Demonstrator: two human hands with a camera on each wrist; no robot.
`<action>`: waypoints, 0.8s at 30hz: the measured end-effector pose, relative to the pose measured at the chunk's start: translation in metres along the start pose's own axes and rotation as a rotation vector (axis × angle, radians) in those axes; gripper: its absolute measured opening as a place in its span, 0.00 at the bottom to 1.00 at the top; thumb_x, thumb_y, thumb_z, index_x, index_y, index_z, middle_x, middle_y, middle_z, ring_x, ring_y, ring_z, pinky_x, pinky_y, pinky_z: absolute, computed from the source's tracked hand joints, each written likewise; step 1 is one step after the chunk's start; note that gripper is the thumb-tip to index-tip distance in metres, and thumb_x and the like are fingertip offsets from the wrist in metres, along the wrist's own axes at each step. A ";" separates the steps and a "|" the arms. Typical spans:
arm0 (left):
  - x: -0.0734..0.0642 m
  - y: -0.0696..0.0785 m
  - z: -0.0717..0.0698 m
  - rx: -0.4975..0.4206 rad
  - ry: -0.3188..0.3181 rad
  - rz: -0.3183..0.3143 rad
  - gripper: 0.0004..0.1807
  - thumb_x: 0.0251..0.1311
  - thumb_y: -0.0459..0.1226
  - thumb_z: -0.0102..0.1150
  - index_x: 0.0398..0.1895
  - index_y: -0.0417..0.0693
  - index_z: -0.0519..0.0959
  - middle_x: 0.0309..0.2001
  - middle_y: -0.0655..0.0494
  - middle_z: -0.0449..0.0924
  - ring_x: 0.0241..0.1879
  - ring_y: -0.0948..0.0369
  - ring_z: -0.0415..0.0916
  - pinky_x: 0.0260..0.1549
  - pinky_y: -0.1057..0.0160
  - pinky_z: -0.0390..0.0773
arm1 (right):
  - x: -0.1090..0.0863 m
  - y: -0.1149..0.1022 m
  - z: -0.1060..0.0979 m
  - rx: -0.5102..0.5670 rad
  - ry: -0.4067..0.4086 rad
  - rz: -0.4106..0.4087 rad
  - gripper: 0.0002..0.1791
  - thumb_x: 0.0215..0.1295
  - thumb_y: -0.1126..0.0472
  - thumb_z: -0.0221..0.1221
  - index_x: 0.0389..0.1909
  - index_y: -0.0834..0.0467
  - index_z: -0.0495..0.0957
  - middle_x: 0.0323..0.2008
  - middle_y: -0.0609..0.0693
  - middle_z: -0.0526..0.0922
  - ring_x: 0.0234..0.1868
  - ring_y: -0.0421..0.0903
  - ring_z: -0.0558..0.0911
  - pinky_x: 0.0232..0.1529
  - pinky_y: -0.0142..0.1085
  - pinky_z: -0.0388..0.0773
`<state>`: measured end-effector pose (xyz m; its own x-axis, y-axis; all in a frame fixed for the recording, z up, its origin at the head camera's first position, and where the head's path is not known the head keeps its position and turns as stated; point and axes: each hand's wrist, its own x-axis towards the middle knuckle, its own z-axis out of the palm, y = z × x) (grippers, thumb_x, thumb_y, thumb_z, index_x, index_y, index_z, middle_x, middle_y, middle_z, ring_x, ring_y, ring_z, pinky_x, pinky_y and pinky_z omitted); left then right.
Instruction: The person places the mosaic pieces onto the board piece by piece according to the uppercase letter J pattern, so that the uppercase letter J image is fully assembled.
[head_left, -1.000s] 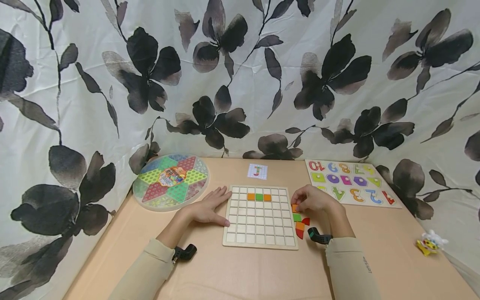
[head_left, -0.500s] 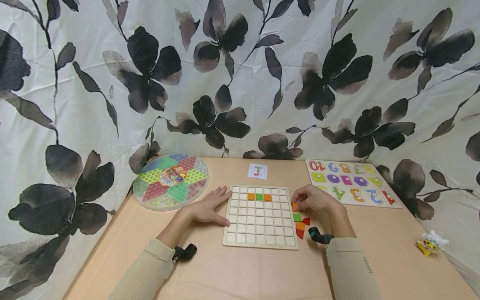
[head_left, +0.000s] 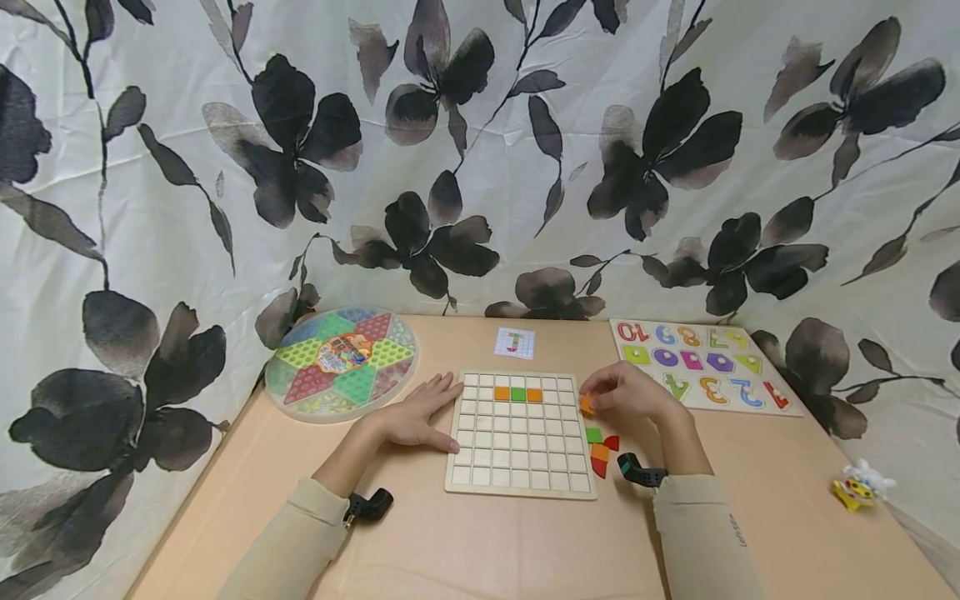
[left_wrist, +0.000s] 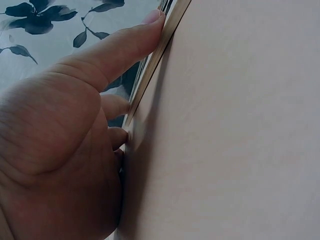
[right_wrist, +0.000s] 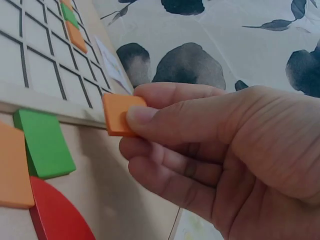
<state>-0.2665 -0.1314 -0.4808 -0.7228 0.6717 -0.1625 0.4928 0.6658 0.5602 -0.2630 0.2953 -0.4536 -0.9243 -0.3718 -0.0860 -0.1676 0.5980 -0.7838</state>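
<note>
A square grid board lies on the table, with two orange squares and one green square side by side in its second row. My left hand rests along the board's left side, fingers straight and thumb at the edge. Between thumb and fingers my right hand pinches an orange square tile, raised beside the board's right edge. On the table below it lie a green square tile, another orange tile and red rounded pieces.
Behind the board lies a small card with a letter J pattern. A round star-patterned game board is at the left. To the right are a number puzzle board and a small yellow-and-white toy. Patterned cloth hangs behind the table.
My right hand has lifted the orange tile off the table from above the green one and moved it slightly up and left. The left hand has stayed in place.
</note>
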 end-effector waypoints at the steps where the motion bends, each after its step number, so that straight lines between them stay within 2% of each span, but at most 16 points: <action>1: 0.000 0.000 0.000 0.000 0.001 0.001 0.62 0.58 0.61 0.70 0.86 0.50 0.46 0.86 0.43 0.30 0.85 0.45 0.26 0.82 0.41 0.33 | 0.000 0.000 0.000 0.008 0.005 -0.005 0.11 0.68 0.68 0.65 0.49 0.63 0.88 0.46 0.56 0.90 0.44 0.50 0.82 0.48 0.35 0.82; 4: 0.000 0.000 0.000 -0.003 0.004 0.004 0.62 0.57 0.61 0.71 0.86 0.49 0.46 0.85 0.41 0.31 0.85 0.44 0.26 0.82 0.41 0.34 | 0.002 -0.001 0.000 0.020 0.011 -0.022 0.11 0.68 0.69 0.65 0.49 0.65 0.87 0.45 0.57 0.90 0.42 0.50 0.82 0.46 0.34 0.82; 11: -0.001 0.002 -0.001 -0.013 0.006 0.000 0.62 0.57 0.61 0.71 0.86 0.49 0.47 0.85 0.42 0.31 0.85 0.45 0.26 0.82 0.41 0.33 | 0.005 -0.008 0.001 -0.004 0.067 -0.060 0.11 0.66 0.69 0.67 0.49 0.63 0.87 0.40 0.54 0.89 0.41 0.50 0.81 0.46 0.33 0.81; 17: -0.001 0.002 -0.001 -0.001 0.006 0.008 0.62 0.58 0.61 0.71 0.86 0.49 0.46 0.85 0.42 0.31 0.85 0.44 0.26 0.82 0.41 0.34 | 0.006 -0.015 0.003 0.004 0.084 -0.106 0.13 0.65 0.71 0.67 0.50 0.63 0.87 0.42 0.58 0.89 0.42 0.52 0.81 0.46 0.31 0.80; 24: -0.002 0.003 -0.002 -0.012 0.010 0.007 0.62 0.57 0.61 0.71 0.86 0.48 0.47 0.85 0.41 0.31 0.85 0.44 0.26 0.82 0.41 0.33 | 0.008 -0.021 0.008 0.003 0.104 -0.095 0.14 0.65 0.71 0.66 0.51 0.62 0.87 0.42 0.56 0.88 0.42 0.52 0.81 0.46 0.30 0.81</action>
<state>-0.2650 -0.1313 -0.4774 -0.7242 0.6730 -0.1506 0.4920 0.6572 0.5710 -0.2642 0.2745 -0.4425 -0.9350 -0.3508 0.0527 -0.2552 0.5618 -0.7870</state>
